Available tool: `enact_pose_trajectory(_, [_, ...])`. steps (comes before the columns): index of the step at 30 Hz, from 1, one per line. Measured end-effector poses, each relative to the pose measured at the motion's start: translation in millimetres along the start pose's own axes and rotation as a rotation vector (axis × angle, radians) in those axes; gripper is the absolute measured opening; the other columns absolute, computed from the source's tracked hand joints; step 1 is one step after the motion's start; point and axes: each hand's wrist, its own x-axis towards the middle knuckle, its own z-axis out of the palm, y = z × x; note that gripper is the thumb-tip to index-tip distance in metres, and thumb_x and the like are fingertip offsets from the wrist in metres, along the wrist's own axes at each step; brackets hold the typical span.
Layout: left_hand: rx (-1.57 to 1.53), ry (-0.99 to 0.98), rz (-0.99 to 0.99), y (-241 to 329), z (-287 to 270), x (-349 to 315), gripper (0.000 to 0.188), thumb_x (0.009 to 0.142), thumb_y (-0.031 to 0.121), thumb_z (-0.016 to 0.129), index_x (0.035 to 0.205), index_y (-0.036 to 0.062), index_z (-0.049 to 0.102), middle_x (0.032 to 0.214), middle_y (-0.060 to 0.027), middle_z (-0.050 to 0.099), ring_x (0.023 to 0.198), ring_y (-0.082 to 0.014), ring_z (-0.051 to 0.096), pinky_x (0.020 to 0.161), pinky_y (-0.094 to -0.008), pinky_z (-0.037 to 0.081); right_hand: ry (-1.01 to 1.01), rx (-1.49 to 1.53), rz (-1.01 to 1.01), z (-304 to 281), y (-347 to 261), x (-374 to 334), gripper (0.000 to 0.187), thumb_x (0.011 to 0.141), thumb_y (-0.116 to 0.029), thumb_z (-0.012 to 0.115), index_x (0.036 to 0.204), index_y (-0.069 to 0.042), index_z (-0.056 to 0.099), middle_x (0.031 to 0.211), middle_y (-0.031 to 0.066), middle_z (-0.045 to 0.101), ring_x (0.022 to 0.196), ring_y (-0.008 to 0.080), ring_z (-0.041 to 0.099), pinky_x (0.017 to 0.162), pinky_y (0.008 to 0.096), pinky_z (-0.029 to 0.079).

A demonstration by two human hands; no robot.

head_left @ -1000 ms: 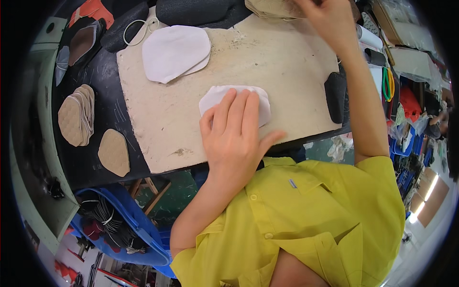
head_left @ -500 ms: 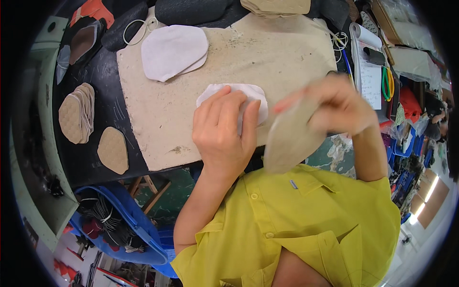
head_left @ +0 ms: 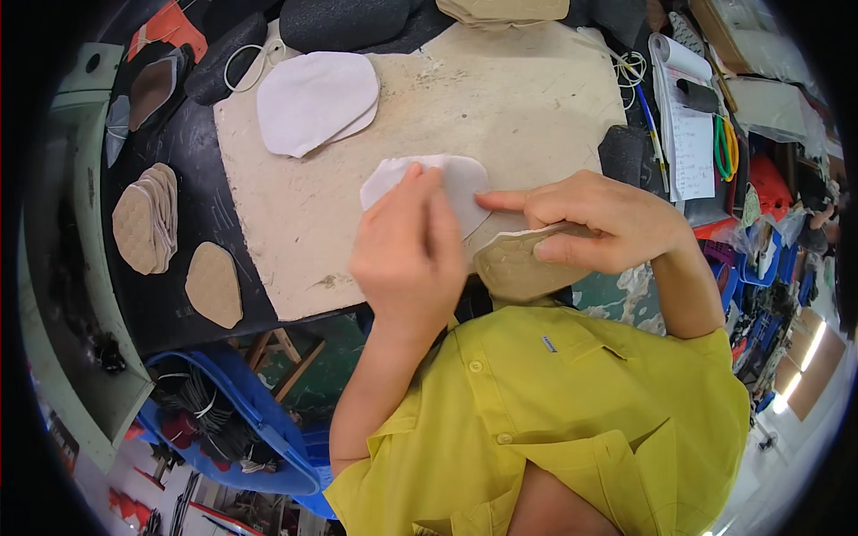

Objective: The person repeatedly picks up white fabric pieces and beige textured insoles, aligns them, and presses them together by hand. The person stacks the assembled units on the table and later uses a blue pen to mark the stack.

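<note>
In front of me a white, rounded fabric piece (head_left: 466,183) lies on the beige board (head_left: 536,116). Over its left part is my left hand (head_left: 407,255), slightly blurred, its fingers drawn together with the tips on the fabric near the far edge. My right hand (head_left: 617,219) grips a tan quilted pad (head_left: 514,268) with a pale edge between thumb and curled fingers, below the board's near edge. Its index finger stretches left and touches the right side of the white piece. Further back lie two overlapping white pieces (head_left: 317,103).
Left on the black tabletop are a stack of tan pads (head_left: 143,223) and a single tan pad (head_left: 214,284). More tan pads (head_left: 505,11) sit at the back. A notepad (head_left: 686,134) with pens lies right. A blue bin (head_left: 232,429) stands below left.
The tan pad in my right hand has swung from upright to nearly flat, and that hand's index finger now reaches the white piece. My left hand's spread fingers have drawn together.
</note>
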Motion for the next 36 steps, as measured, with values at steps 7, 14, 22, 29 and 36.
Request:
enact_pose_trajectory(7, [-0.121, -0.21, 0.199, -2, -32, -6, 0.031, 0.091, 0.01, 0.065, 0.118, -0.004, 0.063, 0.123, -0.023, 0.064, 0.123, -0.0395, 0.057, 0.102, -0.0418, 0.045, 0.568, 0.357, 0.152, -19, -5, -6, 0.009, 0.089, -0.009, 0.07, 0.093, -0.001, 0.068, 0.084, -0.0011, 0.068, 0.074, 0.004, 0.058, 0.067, 0.0194, 0.046])
enact_pose_trajectory(14, [-0.009, 0.192, -0.024, -35, -77, -41, 0.017, 0.093, -0.007, 0.056, 0.109, -0.0083, 0.064, 0.108, -0.0173, 0.069, 0.099, -0.0249, 0.066, 0.091, -0.033, 0.05, 0.464, 0.249, 0.245, 13, -13, 50, 0.015, 0.087, -0.011, 0.074, 0.092, 0.002, 0.07, 0.076, -0.0046, 0.063, 0.068, 0.0008, 0.051, 0.06, 0.019, 0.042])
enact_pose_trajectory(22, [0.248, 0.093, 0.238, -45, -64, -56, 0.024, 0.079, -0.006, 0.072, 0.101, 0.001, 0.069, 0.102, -0.0113, 0.071, 0.099, -0.0314, 0.065, 0.086, -0.0369, 0.052, 0.397, 0.152, 0.311, 29, -12, 76, 0.016, 0.087, -0.014, 0.073, 0.088, 0.002, 0.071, 0.069, -0.0033, 0.062, 0.063, 0.0017, 0.049, 0.057, 0.0211, 0.041])
enact_pose_trajectory(29, [0.314, 0.079, 0.284, -55, -59, -65, 0.024, 0.08, 0.021, 0.077, 0.103, 0.0128, 0.074, 0.11, -0.0051, 0.064, 0.105, -0.0261, 0.057, 0.087, -0.0381, 0.043, 0.377, 0.112, 0.353, 28, -4, 79, 0.017, 0.086, -0.015, 0.074, 0.088, 0.002, 0.071, 0.068, -0.0032, 0.061, 0.063, 0.002, 0.048, 0.056, 0.0211, 0.04])
enact_pose_trajectory(36, [0.522, -0.052, 0.282, -50, -60, -67, 0.036, 0.09, 0.049, 0.062, 0.116, 0.0275, 0.072, 0.117, -0.0031, 0.054, 0.11, -0.0234, 0.049, 0.091, -0.0382, 0.038, 0.43, 0.048, 0.333, 35, -4, 79, 0.018, 0.084, -0.015, 0.075, 0.088, 0.002, 0.071, 0.066, -0.0009, 0.061, 0.062, 0.0038, 0.049, 0.056, 0.0227, 0.041])
